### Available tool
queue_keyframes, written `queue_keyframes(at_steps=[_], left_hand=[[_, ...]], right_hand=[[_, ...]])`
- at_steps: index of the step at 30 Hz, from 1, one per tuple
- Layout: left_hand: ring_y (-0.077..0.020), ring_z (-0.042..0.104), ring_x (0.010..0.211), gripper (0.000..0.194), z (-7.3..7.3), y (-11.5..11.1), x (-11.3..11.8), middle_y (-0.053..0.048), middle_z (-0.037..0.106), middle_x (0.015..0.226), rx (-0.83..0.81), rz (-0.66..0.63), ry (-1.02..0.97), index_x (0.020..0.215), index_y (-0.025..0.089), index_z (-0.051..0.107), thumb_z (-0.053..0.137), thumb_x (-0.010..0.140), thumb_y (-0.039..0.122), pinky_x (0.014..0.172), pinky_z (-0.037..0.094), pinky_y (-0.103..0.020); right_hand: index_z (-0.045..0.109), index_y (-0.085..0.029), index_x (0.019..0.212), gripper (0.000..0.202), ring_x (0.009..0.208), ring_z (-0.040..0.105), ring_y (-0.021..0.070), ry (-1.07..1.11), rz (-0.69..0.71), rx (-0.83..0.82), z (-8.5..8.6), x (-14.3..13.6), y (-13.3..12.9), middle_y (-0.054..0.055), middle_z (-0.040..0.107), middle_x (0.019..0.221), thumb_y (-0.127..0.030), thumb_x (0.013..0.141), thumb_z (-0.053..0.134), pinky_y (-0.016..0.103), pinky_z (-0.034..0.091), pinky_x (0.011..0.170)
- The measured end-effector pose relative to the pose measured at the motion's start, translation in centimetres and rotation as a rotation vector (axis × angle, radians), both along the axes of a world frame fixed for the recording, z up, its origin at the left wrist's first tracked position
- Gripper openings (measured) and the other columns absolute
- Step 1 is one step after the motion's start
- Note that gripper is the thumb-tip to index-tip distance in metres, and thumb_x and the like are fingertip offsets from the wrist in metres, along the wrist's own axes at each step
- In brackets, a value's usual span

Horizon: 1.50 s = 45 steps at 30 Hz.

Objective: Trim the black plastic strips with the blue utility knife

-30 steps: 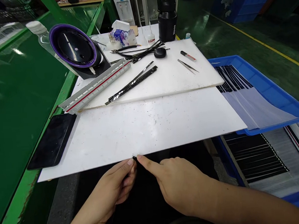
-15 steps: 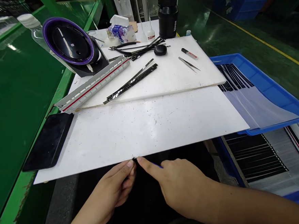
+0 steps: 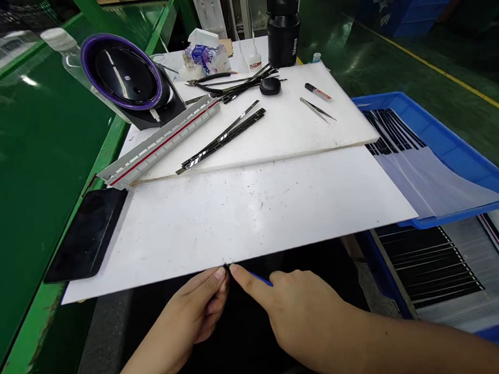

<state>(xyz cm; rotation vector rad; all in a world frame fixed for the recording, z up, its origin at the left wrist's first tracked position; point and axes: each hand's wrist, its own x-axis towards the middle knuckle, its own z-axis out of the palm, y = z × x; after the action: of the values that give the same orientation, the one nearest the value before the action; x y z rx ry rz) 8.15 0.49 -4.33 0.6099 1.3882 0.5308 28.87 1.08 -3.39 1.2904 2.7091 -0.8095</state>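
At the front edge of the white board (image 3: 242, 210), my left hand (image 3: 200, 304) pinches a small dark piece, too small to make out, between thumb and fingers. My right hand (image 3: 301, 309) is closed round a blue-handled tool (image 3: 261, 279), its index finger stretched along it to the board edge. The two hands' fingertips almost meet there. Tiny dark bits lie scattered over the board. Farther back, black strips (image 3: 224, 137) rest on a white foam sheet (image 3: 305, 132), with tweezers (image 3: 317, 110) and a small marker-like tube (image 3: 318, 92) to their right.
A tablet (image 3: 86, 235), a grey ruler-like bar (image 3: 161, 145) and a purple-rimmed round device (image 3: 122, 73) are at the left. Behind the foam stand a black bottle (image 3: 284, 36) and a tissue pack (image 3: 208, 57). Blue trays (image 3: 446, 133) with strips are at the right.
The whole view has shifted slightly, so the table objects appear a little farther right and lower. Both hands keep nearly the same pose at the board edge.
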Motion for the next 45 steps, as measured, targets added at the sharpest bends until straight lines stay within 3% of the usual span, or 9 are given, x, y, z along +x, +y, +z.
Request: queue_keyframes(at_steps=[3, 10, 14, 21, 29, 37, 45], left_hand=[[-0.0052, 0.019, 0.045, 0.045, -0.1, 0.0, -0.3, 0.008, 0.035, 0.056, -0.03, -0.004, -0.027, 0.069, 0.019, 0.049, 0.062, 0.084, 0.06, 0.039, 0.011, -0.018], [-0.0051, 0.017, 0.046, 0.043, -0.4, 0.2, -0.6, 0.008, 0.034, 0.057, -0.026, -0.02, -0.06, 0.071, 0.019, 0.051, 0.063, 0.084, 0.059, 0.039, 0.009, -0.018], [-0.0053, 0.018, 0.045, 0.046, -0.4, 0.2, -0.7, 0.008, 0.034, 0.056, -0.015, -0.034, -0.058, 0.068, 0.019, 0.05, 0.063, 0.083, 0.06, 0.038, 0.01, -0.018], [-0.0057, 0.02, 0.045, 0.045, -0.2, 0.1, -0.6, 0.008, 0.034, 0.055, 0.009, -0.05, -0.035, 0.068, 0.019, 0.05, 0.062, 0.085, 0.06, 0.039, 0.012, -0.018], [-0.0051, 0.019, 0.044, 0.046, 0.0, 0.4, -0.9, 0.008, 0.034, 0.055, 0.016, -0.077, -0.052, 0.066, 0.019, 0.048, 0.064, 0.084, 0.059, 0.038, 0.011, -0.018], [-0.0045, 0.016, 0.043, 0.042, 0.0, 0.4, -0.8, 0.009, 0.035, 0.054, -0.016, -0.041, -0.083, 0.07, 0.02, 0.05, 0.064, 0.083, 0.057, 0.037, 0.011, -0.016], [-0.0049, 0.018, 0.044, 0.039, 0.1, 0.2, -0.1, 0.009, 0.036, 0.054, -0.021, 0.017, -0.052, 0.073, 0.019, 0.052, 0.062, 0.086, 0.055, 0.038, 0.012, -0.016]], right_hand=[[0.029, -0.029, 0.158, 0.083, 0.053, 0.062, 0.0207, 0.002, -0.007, -0.033, 0.1, 0.2, 0.1, 0.004, 0.068, 0.074, -0.01, 0.08, 0.048, 0.029, 0.021, 0.044], [0.033, -0.025, 0.156, 0.065, 0.061, 0.063, 0.0177, 0.252, -0.026, -0.21, 0.8, 1.3, 1.1, 0.0, 0.069, 0.074, -0.013, 0.093, 0.042, 0.027, 0.038, 0.055], [0.032, -0.026, 0.157, 0.065, 0.062, 0.064, 0.0185, 0.195, -0.007, -0.21, 0.9, 1.1, 1.4, 0.002, 0.071, 0.076, -0.014, 0.094, 0.041, 0.027, 0.037, 0.055], [0.026, -0.033, 0.158, 0.071, 0.058, 0.061, 0.0202, 0.033, 0.075, -0.06, 0.2, 1.1, 1.4, 0.002, 0.068, 0.077, -0.013, 0.091, 0.042, 0.03, 0.029, 0.049], [0.025, -0.034, 0.157, 0.081, 0.05, 0.057, 0.0187, -0.059, 0.052, 0.055, -0.4, 0.2, 0.2, 0.004, 0.065, 0.075, -0.014, 0.083, 0.051, 0.027, 0.024, 0.044], [0.021, -0.032, 0.159, 0.07, 0.065, 0.064, 0.0201, 0.114, 0.013, -0.107, -0.4, 1.6, 0.9, 0.003, 0.07, 0.082, -0.015, 0.095, 0.042, 0.029, 0.035, 0.056], [0.024, -0.031, 0.159, 0.064, 0.074, 0.066, 0.0222, 0.187, 0.02, -0.138, -0.4, 1.7, 1.5, 0.004, 0.071, 0.087, -0.018, 0.098, 0.04, 0.031, 0.039, 0.064]])
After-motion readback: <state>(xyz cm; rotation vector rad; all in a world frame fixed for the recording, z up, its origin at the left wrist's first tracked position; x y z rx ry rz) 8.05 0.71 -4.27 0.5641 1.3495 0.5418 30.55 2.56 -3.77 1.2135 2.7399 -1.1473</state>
